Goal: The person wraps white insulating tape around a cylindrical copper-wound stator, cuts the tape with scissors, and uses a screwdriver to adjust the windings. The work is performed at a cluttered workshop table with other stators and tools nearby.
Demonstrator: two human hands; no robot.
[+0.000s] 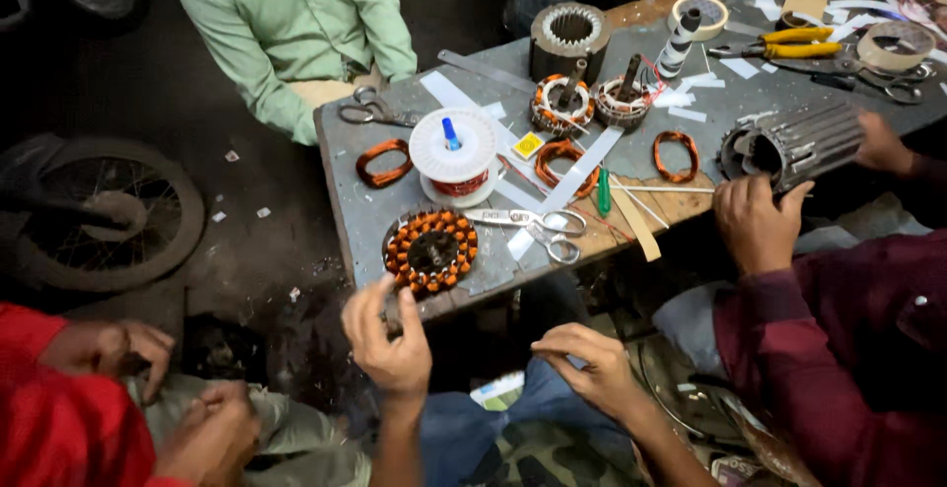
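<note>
My left hand (390, 339) is raised at the near edge of the grey work table (360, 206), just below a round stator wound with copper coils (431, 248). Its fingers are half curled, and I cannot tell whether they pinch anything. Lower to the right, over my lap, my right hand (584, 367) has its fingers curled in, with nothing visible inside. Scissors (538, 226) lie on the table beside the stator. A white spool of copper wire (454, 151) stands behind it.
A person in a maroon sleeve (838, 339) grips a ribbed motor housing (794, 144) at the right. Someone in green (296, 23) sits at the far side, and another in red (59, 408) at bottom left. Loose copper coils (676, 154), pliers (789, 43), tape rolls (698, 15) and a wheel (99, 213) are also here.
</note>
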